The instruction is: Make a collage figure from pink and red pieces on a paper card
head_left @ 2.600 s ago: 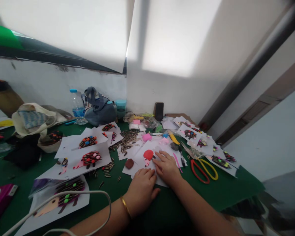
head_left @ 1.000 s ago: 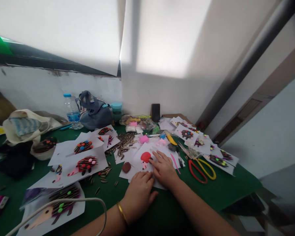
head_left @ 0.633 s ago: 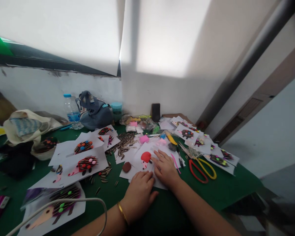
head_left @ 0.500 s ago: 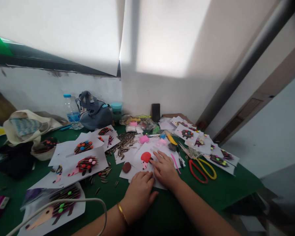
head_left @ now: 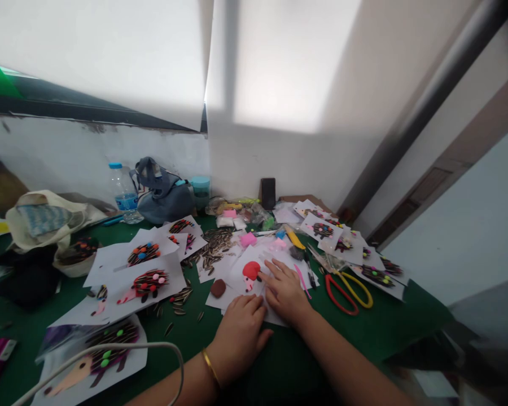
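A white sheet (head_left: 237, 276) bears a red clay shape (head_left: 251, 269) with a pink part and small dark dots. My left hand (head_left: 242, 327) lies flat on the sheet's near edge, fingers outstretched, holding nothing. To its right, my right hand (head_left: 285, 287) is spread over the paper, with a fingertip at the right edge of the red shape. A brown clay lump (head_left: 218, 288) sits left of the shape. Pink clay (head_left: 248, 239) lies behind it. A pink tool (head_left: 302, 281) is just right of my right hand.
Scissors (head_left: 342, 290) with red and yellow handles lie at the right. Striped seeds (head_left: 214, 248) are heaped behind left. Finished hedgehog pictures (head_left: 141, 282) cover both sides. A bottle (head_left: 125, 194), blue bag (head_left: 163, 197) and phone (head_left: 268, 193) stand at the back. A cable (head_left: 122, 344) crosses the front left.
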Demonstrator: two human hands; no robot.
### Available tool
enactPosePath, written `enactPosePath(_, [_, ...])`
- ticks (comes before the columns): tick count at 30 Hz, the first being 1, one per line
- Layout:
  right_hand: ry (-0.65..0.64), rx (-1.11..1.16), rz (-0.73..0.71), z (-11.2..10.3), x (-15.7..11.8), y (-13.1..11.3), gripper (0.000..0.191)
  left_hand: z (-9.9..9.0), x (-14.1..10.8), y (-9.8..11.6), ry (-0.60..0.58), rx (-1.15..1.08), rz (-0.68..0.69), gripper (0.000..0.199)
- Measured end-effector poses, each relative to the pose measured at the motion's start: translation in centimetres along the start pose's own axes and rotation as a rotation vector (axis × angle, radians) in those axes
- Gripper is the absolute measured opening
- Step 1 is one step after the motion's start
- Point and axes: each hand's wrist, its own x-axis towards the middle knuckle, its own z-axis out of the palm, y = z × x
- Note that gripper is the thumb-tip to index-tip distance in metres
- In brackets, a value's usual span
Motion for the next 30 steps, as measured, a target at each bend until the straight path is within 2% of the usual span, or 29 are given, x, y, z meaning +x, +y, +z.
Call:
enactPosePath(7, [-0.004,0.011,0.006,0.2,0.0,0.2,0.04,0.1,-0.1,-0.1,0.006,0.0,-0.006,0.04])
enactPosePath(11, [0.016,0.018,-0.008,0.2,0.0,0.2,0.032,-0.3,-0.3,0.2,0.015,-0.006,-0.031,0.047])
enactPosePath(14, [0.021,0.041,-0.016,-0.1,0.2,0.2,0.037,-0.5,-0.3,0.2,0.015,-0.003,-0.044,0.052])
enactPosePath(17, [0.052,0.028,0.056,-0.9,0.3,0.8,0.037,-0.6,-0.2,0.0,0.014,0.009,-0.054,0.05])
enactPosePath(20, [0.082,-0.112,0.219,-1.9,-0.1,2.6,0.033,-0.6,-0.2,-0.2,0.021,0.012,-0.055,0.05])
enactPosePath(23, [0.017,-0.314,0.332,-2.9,-0.9,4.7,0.034,-0.6,-0.2,-0.4,0.026,0.009,-0.056,0.05])
enactPosePath(27, [-0.158,-0.441,0.332,-3.6,-1.2,6.5,0.021,-0.4,-0.2,-0.5,-0.004,0.0,-0.043,0.051])
enactPosePath(30, [-0.244,-0.465,0.344,-3.8,-0.6,6.8,0.024,-0.3,-0.1,-0.5,-0.033,-0.003,-0.047,0.052])
